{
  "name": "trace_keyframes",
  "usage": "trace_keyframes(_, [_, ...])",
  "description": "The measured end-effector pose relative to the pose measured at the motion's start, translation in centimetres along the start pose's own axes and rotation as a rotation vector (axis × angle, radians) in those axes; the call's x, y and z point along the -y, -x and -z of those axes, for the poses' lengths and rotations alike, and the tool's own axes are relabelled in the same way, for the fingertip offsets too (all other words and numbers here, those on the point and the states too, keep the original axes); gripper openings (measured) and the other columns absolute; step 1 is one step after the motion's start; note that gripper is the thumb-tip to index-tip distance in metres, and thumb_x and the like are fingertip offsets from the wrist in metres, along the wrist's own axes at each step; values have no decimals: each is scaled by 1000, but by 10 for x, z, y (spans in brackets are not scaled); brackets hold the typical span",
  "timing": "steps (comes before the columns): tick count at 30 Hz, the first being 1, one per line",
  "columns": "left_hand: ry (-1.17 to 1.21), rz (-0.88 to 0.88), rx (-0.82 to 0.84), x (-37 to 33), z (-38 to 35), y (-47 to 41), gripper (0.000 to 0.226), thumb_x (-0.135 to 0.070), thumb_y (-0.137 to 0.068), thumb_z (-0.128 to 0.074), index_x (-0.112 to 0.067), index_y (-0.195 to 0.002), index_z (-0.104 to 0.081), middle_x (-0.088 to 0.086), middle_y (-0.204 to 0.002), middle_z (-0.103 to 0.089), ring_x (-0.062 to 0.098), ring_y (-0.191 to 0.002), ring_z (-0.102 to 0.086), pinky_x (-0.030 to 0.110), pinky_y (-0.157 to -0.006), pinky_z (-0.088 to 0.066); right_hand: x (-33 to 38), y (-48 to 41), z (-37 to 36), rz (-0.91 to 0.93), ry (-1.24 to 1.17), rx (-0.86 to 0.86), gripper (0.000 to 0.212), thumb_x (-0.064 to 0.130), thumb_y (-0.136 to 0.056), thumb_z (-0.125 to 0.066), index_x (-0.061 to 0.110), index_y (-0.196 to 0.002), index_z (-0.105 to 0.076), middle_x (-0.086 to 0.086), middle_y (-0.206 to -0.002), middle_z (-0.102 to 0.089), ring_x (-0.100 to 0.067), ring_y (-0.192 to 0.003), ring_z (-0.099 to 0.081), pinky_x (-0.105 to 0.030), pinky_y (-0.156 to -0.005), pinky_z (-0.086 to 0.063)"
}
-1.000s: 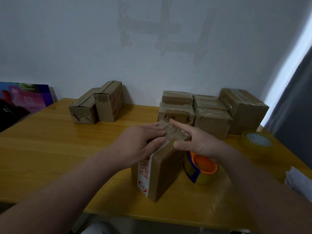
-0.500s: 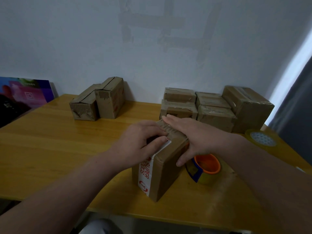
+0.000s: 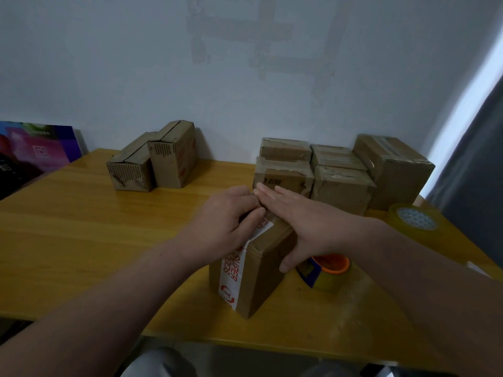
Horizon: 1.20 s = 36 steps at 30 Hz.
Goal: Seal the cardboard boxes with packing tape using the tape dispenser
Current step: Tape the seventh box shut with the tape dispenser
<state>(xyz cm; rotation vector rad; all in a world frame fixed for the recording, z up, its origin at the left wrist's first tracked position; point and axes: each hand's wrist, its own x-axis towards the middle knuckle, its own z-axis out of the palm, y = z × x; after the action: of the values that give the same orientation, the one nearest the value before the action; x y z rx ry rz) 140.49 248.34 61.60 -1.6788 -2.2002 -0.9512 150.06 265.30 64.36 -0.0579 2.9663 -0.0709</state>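
The cardboard box (image 3: 253, 278) stands near the front edge of the bench (image 3: 95, 240), in the middle. My left hand (image 3: 226, 221) grips its top left edge, fingers curled over it and the thumb on the white printed strip. My right hand (image 3: 307, 224) lies flat on the top, fingers straight and together, thumb down the right side. The tape dispenser (image 3: 329, 270) sits just right of the box. More boxes (image 3: 340, 180) stand by the far wall.

Left hand (image 3: 223, 221) and right hand (image 3: 307, 227) hide the top of the box (image 3: 261, 278) — a possible poster (image 3: 35, 153) runs off-frame.
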Motion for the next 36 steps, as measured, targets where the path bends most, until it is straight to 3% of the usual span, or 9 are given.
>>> trace_keyframes(7, [4,-18,-13,-1,0,3,36,-43,-93,-33,-23,-88,-62,-9,-78,-48,4,-71,-47,17,-60,-33,2,11,0,8,-70,-8,128,52,-65,-81,36,-151,11,22,-157,15,-5,-143,17,-44,-118,-12])
trace_keyframes(14, [-7,-26,-22,1,2,4,47,-44,-92,-31,-13,-88,-67,-4,-79,-51,6,-71,-48,23,-61,-39,7,9,-3,-40,-27,-59,131,52,-66,-80,28,-150,18,15,-158,19,-8,-144,16,-46,-121,-9])
trace_keyframes(20, [-17,-38,-21,2,0,2,49,-44,-93,-28,-14,-88,-66,-5,-78,-51,5,-71,-47,16,-61,-34,2,20,-8,-59,-3,-84,122,54,-70,-77,30,-151,10,19,-157,14,-7,-144,16,-45,-121,-9])
trace_keyframes(26, [-21,-42,-32,2,-1,2,50,-46,-93,-28,-14,-88,-66,-5,-79,-51,6,-72,-47,20,-60,-34,0,40,-11,-63,-28,-138,108,51,-74,-75,32,-152,-3,22,-157,3,1,-141,12,-40,-117,-13])
trace_keyframes(30, [-41,-8,-12,-2,3,3,53,-58,-88,-27,-20,-89,-64,-10,-81,-47,3,-73,-47,23,-60,-37,0,52,-6,-77,-60,-261,77,42,-79,-73,35,-145,-33,16,-153,-28,-5,-144,-19,-38,-114,-27])
trace_keyframes(33, [-170,90,70,-12,9,0,68,-79,-73,-27,-26,-100,-59,-14,-87,-43,2,-78,-46,22,-62,-40,2,56,-7,-98,-181,-441,61,34,-81,-74,34,-135,-48,9,-139,-52,-14,-120,-56,-38,-101,-47])
trace_keyframes(36, [-280,232,198,-25,15,-10,84,-93,-59,-36,-26,-106,-53,-8,-99,-43,8,-89,-46,26,-70,-44,0,54,-14,-119,-263,-500,64,27,-81,-75,33,-138,-47,11,-142,-49,-6,-110,-59,-29,-96,-48])
